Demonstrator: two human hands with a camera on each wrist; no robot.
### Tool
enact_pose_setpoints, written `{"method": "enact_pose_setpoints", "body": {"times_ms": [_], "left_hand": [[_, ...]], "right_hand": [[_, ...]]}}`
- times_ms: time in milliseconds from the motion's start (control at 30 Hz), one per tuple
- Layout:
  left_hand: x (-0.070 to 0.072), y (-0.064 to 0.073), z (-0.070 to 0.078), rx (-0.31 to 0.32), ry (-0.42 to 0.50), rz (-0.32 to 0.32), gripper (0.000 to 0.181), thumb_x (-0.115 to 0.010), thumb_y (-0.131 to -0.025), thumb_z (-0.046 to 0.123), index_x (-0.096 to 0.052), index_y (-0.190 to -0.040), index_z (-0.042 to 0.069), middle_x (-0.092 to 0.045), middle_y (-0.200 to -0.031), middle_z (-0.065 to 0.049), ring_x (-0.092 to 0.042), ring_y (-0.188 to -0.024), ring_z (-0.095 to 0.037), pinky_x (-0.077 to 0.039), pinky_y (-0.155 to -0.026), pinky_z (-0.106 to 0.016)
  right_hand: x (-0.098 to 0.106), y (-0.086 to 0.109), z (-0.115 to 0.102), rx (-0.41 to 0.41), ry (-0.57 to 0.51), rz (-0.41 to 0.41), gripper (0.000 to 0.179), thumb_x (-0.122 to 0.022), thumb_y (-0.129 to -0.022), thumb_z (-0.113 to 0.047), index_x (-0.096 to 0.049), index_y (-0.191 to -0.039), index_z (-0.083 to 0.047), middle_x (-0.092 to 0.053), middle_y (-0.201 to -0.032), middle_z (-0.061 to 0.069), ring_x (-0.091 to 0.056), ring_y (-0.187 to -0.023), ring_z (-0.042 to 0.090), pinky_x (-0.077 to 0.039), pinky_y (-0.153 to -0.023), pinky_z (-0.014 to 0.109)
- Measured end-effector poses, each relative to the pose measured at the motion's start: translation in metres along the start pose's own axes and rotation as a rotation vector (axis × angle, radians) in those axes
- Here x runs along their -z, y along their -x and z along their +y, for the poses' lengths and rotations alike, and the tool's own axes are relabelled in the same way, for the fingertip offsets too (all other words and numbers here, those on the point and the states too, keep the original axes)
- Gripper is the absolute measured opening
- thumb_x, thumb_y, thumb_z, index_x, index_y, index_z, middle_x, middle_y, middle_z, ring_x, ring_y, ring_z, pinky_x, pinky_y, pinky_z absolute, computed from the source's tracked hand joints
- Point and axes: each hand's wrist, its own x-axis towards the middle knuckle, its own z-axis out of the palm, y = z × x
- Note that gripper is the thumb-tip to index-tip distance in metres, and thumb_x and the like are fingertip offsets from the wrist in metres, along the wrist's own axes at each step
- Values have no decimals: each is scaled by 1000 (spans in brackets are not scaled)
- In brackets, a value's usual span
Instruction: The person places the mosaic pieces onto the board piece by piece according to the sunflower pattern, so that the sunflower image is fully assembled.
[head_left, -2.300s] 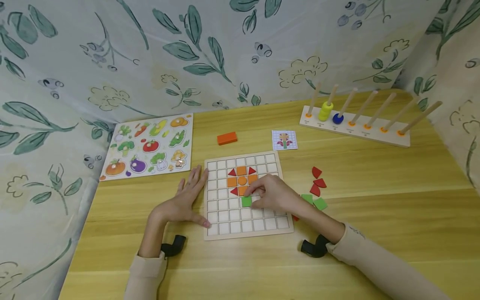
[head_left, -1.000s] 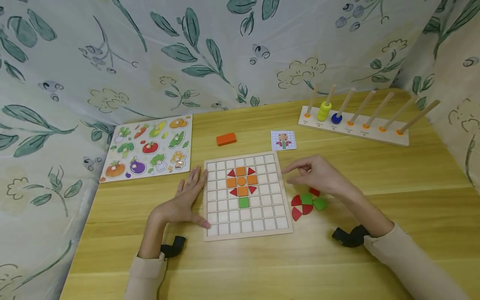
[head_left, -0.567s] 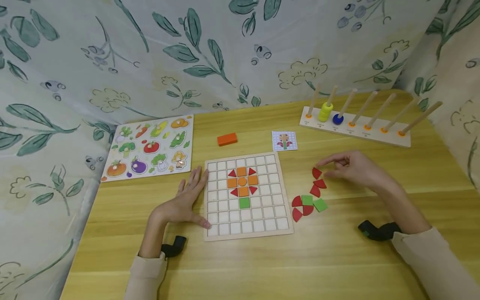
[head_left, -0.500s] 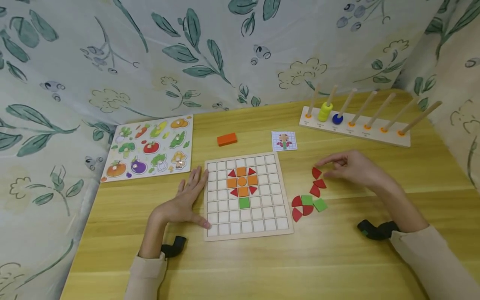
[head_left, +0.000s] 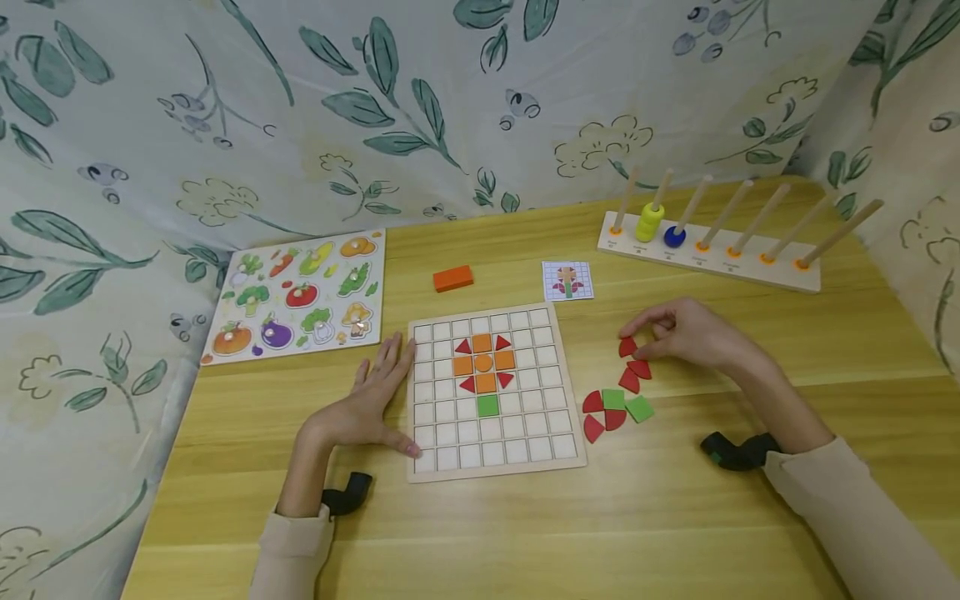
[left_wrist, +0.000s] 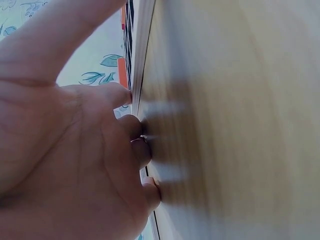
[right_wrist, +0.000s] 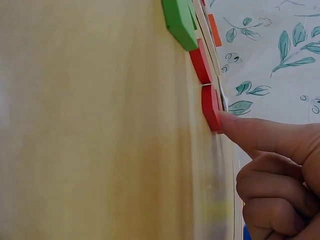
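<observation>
A square wooden grid board [head_left: 525,429] lies mid-table, with orange tiles, small red triangles and one green square tile [head_left: 488,406] set in its cells. My left hand [head_left: 363,412] rests along the board's left edge, fingers spread, thumb on the lower left corner. To the right of the board, my right hand [head_left: 693,337] pinches a red quarter-circle tile [head_left: 627,347] between thumb and index finger. Two more red quarter-circle tiles [head_left: 630,381] lie just below it. In the right wrist view, the thumb [right_wrist: 260,132] meets a red tile near the tabletop.
Loose green square tiles [head_left: 640,409] and several red quarter-circles [head_left: 593,428] lie beside the board's right edge. Behind are a pattern card [head_left: 567,281], an orange block [head_left: 453,278], a vegetable puzzle [head_left: 296,292] and a peg stand [head_left: 712,254] with yellow and blue beads.
My right hand set the green tile into the board, moved right to the red quarter-circles, and has now shifted one slightly left. A red triangle shows below right of centre. My left hand stayed put.
</observation>
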Motion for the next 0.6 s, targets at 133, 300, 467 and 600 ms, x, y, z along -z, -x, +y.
{"method": "enact_pose_setpoints", "body": {"times_ms": [133, 300, 467, 600], "left_hand": [[1, 0, 1, 5, 9, -1, 147, -94, -69, 46, 11, -166, 12, 28, -170, -16, 26, -159, -36, 12, -126, -67], [1, 1, 2, 5, 14, -2, 147, -95, -69, 45, 11, -166, 12, 27, -170, -16, 26, -159, -37, 12, -126, -67], [1, 1, 1, -5, 10, 0, 147, -95, -69, 45, 11, -166, 11, 28, -170, -16, 25, -159, -37, 12, -126, -67], [1, 1, 0, -7, 12, 0, 147, -95, -69, 45, 11, -166, 11, 28, -170, -16, 25, -159, -37, 12, -126, -67]], "right_hand": [[2, 0, 1, 7, -24, 5, 39, -84, -86, -17, -74, -122, -8, -33, -65, -3, -34, -61, 15, -27, -55, 30], [3, 0, 3, 6, -36, -6, 40, -84, -86, -17, -73, -123, -7, -36, -64, -4, -34, -58, 13, -27, -54, 29], [1, 0, 2, 6, -39, -16, 40, -85, -85, -20, -73, -120, -6, -40, -64, -3, -35, -56, 13, -27, -52, 27], [-1, -1, 0, 4, -31, -15, 40, -86, -85, -23, -71, -118, -5, -40, -65, -3, -35, -57, 14, -27, -53, 28]]}}
